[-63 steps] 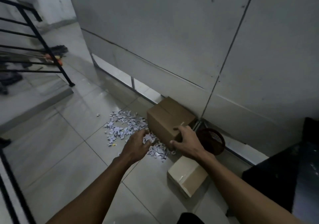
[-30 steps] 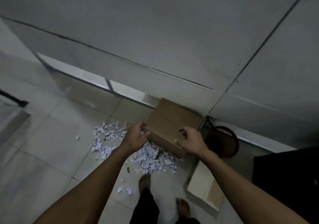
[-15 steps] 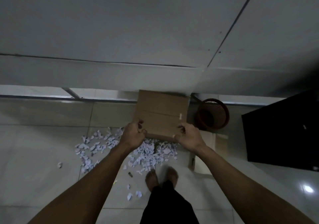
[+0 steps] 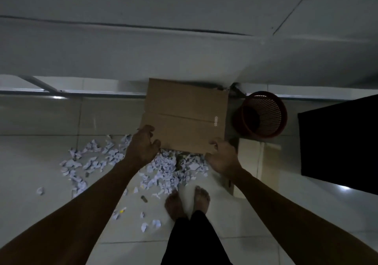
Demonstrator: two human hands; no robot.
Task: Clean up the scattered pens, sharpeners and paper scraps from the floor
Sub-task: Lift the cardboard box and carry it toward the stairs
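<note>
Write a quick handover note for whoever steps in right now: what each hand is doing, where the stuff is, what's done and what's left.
Left hand: gripping the near left corner of the cardboard box.
Right hand: gripping the box's near right corner.
The box is closed and stands against the wall, beside the red mesh bin.
Paper scraps lie in a heap on the floor at the box's near edge, with a looser scatter to the left and a few stray pieces by the bare feet. A small yellow bit lies among them; too dim to identify.
Done: nothing visibly collected.
Left: gather all scraps and any pens or sharpeners.
</note>
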